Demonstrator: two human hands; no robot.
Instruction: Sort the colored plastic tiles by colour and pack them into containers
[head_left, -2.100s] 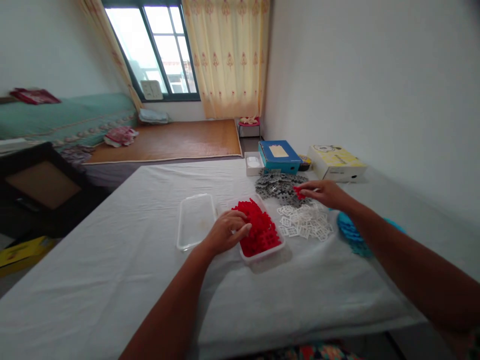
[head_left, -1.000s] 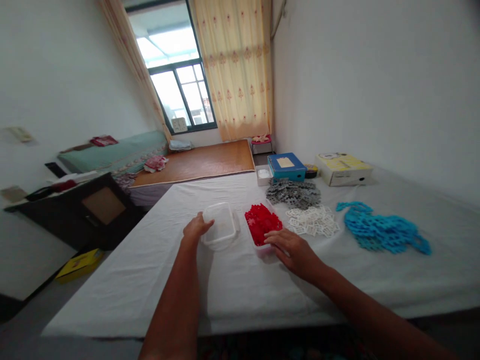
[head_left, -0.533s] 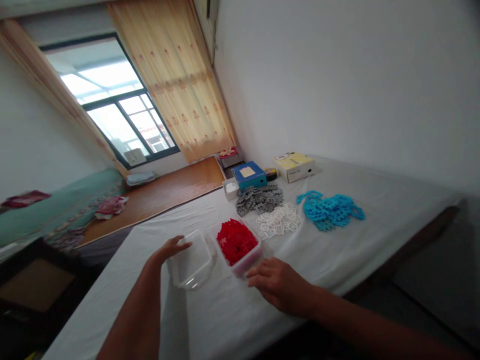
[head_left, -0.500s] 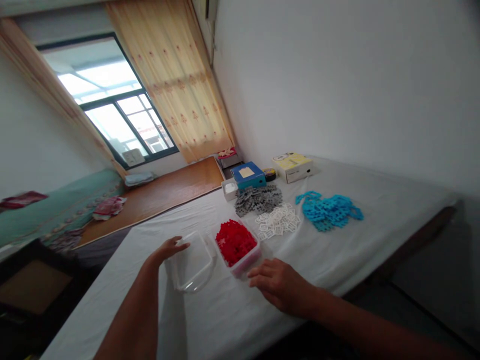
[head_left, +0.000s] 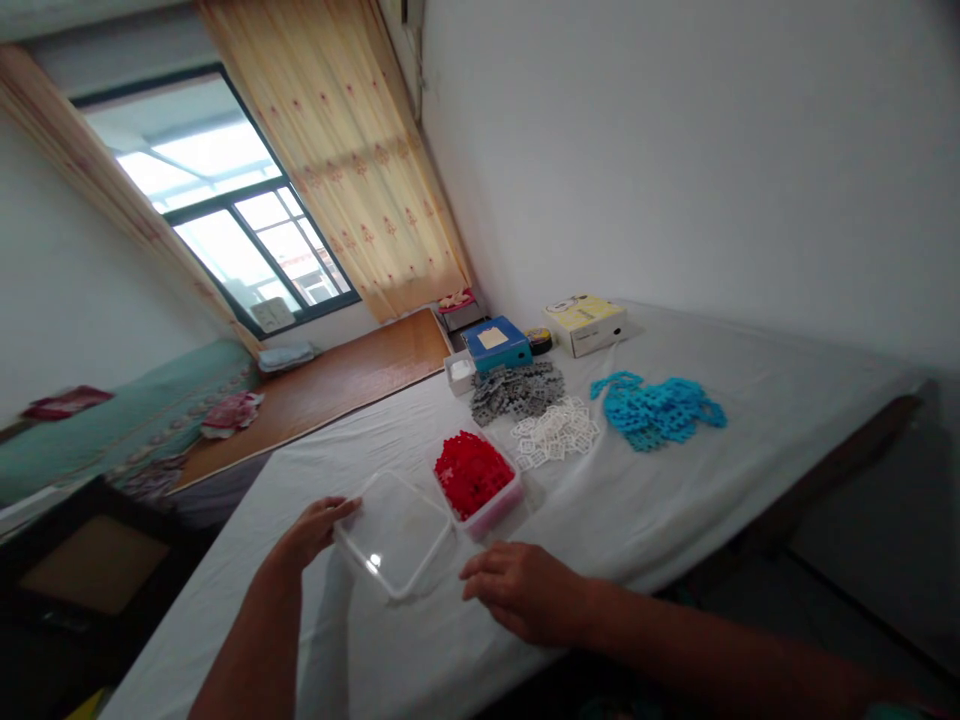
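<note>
My left hand (head_left: 324, 528) pinches the left edge of a clear plastic lid (head_left: 401, 525), which is held tilted over the white-covered table (head_left: 420, 660). Beyond the lid's right side stands a clear plastic box (head_left: 491, 522) heaped with red lattice-like pieces (head_left: 476, 475). My right hand (head_left: 521, 590) hovers in front of the box, to the right of the lid and apart from it. Its fingers are loosely bent with nothing visible in them; the thumb is mostly hidden.
Behind the box lie piles of grey pieces (head_left: 517, 390), white pieces (head_left: 556, 433) and blue pieces (head_left: 658, 410). Farther back are a blue box (head_left: 497, 345), a yellow-and-white box (head_left: 585, 325), a small white box (head_left: 459, 373) and a dark round item (head_left: 538, 340).
My left hand has shifted slightly left and down, and the lid has turned so its face shows more. My right hand has moved left and lower, away from the box.
</note>
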